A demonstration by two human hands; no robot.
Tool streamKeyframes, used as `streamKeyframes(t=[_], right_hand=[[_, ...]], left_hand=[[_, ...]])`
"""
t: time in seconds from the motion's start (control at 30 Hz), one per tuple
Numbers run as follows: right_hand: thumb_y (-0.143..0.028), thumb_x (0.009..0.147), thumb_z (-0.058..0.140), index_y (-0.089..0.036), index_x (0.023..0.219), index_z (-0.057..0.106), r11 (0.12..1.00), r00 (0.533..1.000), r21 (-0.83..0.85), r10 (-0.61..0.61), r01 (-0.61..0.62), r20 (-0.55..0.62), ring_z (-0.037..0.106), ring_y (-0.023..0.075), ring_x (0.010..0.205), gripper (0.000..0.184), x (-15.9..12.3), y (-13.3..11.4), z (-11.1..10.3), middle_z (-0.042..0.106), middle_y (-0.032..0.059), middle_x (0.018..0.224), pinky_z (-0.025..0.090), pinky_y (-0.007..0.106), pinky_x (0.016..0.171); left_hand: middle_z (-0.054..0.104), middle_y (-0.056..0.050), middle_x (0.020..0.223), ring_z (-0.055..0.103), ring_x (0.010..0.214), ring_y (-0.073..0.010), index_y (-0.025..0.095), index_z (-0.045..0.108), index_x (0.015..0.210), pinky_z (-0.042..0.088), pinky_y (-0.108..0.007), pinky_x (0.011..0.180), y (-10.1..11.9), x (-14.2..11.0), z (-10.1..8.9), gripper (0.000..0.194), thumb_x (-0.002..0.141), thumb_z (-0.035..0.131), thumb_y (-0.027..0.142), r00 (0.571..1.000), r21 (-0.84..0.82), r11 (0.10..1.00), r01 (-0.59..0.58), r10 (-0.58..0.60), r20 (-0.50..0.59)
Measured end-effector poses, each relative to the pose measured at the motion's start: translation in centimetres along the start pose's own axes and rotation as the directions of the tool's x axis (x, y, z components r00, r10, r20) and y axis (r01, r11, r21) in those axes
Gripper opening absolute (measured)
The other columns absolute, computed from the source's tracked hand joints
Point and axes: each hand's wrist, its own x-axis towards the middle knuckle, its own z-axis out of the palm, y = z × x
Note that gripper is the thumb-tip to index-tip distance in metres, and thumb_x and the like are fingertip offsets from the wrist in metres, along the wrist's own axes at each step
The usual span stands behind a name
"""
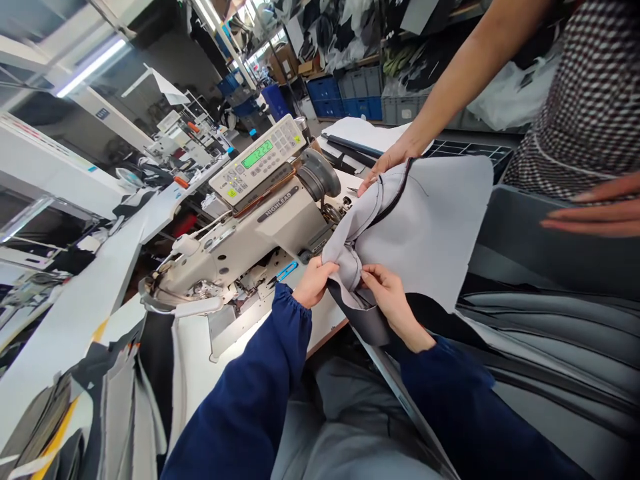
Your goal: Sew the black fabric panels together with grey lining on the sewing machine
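My left hand [314,283] and my right hand [390,300] pinch a folded, bunched part of a light grey fabric panel [425,227] just beside the needle area of a cream HIGHLEAD sewing machine [277,213]. A black seam edging [393,197] curves across the panel, and a dark layer [363,320] hangs under my hands. Both my sleeves are navy. A co-worker's hand [387,160] touches the panel's far edge, and the co-worker's other hand [595,213] hovers at the right. The machine's needle is hidden from this angle.
The machine's control box [257,160] has a green display. Dark grey panels [550,320] lie stacked at the right, and more fabric [120,400] lies at the lower left. Other sewing stations line the left. Blue and grey crates [345,90] stand at the back.
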Motion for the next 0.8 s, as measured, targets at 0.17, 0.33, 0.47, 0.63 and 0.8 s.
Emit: streamKeyframes(t=[0.17,0.33,0.47,0.63,0.8], right_hand=[[-0.048,0.070,0.066,-0.018,0.080,0.064,0.999,0.999,0.010,0.039,-0.039,0.016,0.053,0.0161,0.066,0.032,0.0,-0.1,0.3,0.060,0.0017,0.073,0.044,0.031,0.067],[-0.051,0.069,0.068,-0.017,0.077,0.062,0.998,0.998,0.023,0.054,-0.055,0.012,0.052,0.0157,0.064,0.035,0.1,-0.2,0.6,0.057,0.0004,0.066,0.042,0.030,0.066],[-0.052,0.068,0.070,-0.018,0.077,0.061,0.999,0.999,0.026,0.043,-0.043,0.004,0.051,0.0153,0.063,0.037,0.2,-0.4,0.6,0.056,-0.0004,0.064,0.041,0.029,0.064],[-0.054,0.068,0.070,-0.018,0.076,0.061,1.000,1.000,0.020,0.021,-0.021,0.016,0.050,0.0149,0.062,0.038,0.4,0.1,0.7,0.056,-0.0002,0.064,0.041,0.029,0.062],[-0.051,0.068,0.071,-0.019,0.074,0.060,1.000,1.000,-0.019,0.001,-0.001,0.031,0.051,0.0154,0.060,0.034,1.1,1.5,0.8,0.057,-0.0012,0.061,0.041,0.030,0.062]], left_hand=[[0.052,0.002,0.056,0.046,0.050,-0.0090,0.013,0.057,0.062,0.034,-0.022,0.052,-0.6,0.1,-0.6,0.009,0.056,0.058,0.018,1.000,-0.026,1.000,0.016,-0.016,0.015],[0.052,0.002,0.056,0.045,0.050,-0.0085,0.012,0.058,0.063,0.033,-0.021,0.052,-0.6,0.2,-0.5,0.009,0.055,0.058,0.017,1.000,-0.035,0.999,0.012,-0.012,0.012],[0.053,0.002,0.056,0.046,0.052,-0.0090,0.012,0.058,0.062,0.034,-0.022,0.054,-0.3,0.1,-0.3,0.009,0.055,0.057,0.016,1.000,-0.054,0.998,0.018,-0.017,0.016],[0.058,0.001,0.062,0.049,0.056,-0.0103,0.012,0.062,0.068,0.038,-0.022,0.058,-0.4,-0.2,-0.6,0.015,0.055,0.058,0.017,0.998,-0.041,0.999,-0.024,0.026,0.057],[0.060,0.001,0.066,0.052,0.060,-0.0126,0.012,0.061,0.073,0.041,-0.024,0.062,-0.2,-0.7,-0.7,0.016,0.057,0.059,0.016,0.996,-0.006,1.000,-0.026,0.026,0.081]])
